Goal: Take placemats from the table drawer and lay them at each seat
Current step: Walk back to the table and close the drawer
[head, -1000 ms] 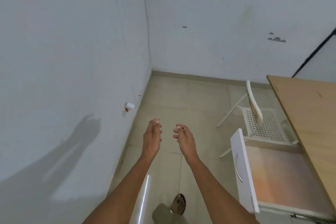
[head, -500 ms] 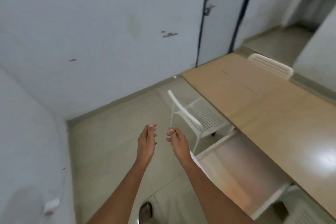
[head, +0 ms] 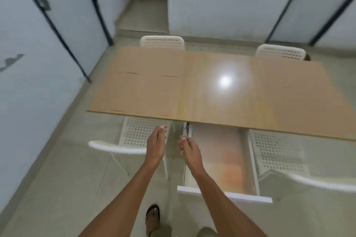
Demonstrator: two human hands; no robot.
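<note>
Placemats are not plainly visible; the open drawer (head: pixel 221 161) under the near edge of the desk (head: pixel 212 86) shows only a glossy orange-tinted bottom, and whether that sheen is a mat lying flat or the bare drawer floor cannot be told through the blur. The drawer is pulled out toward the person, its long axis running from the desk edge back to its white front panel (head: pixel 240 197), which stands nearest the body. Both hands hover empty out in front, fingers loosely relaxed and gripping nothing. The right hand (head: pixel 189 150) hangs over the drawer's left wall, just beside the interior; the left hand (head: pixel 156 144) is off to the left, over the near-left chair (head: pixel 133 136). So the drawer lies to the right of and below the hands, and the right one looks the nearer for reaching in. White chairs stand at four seats, two near and two far; the desk top bears only a glare spot.
</note>
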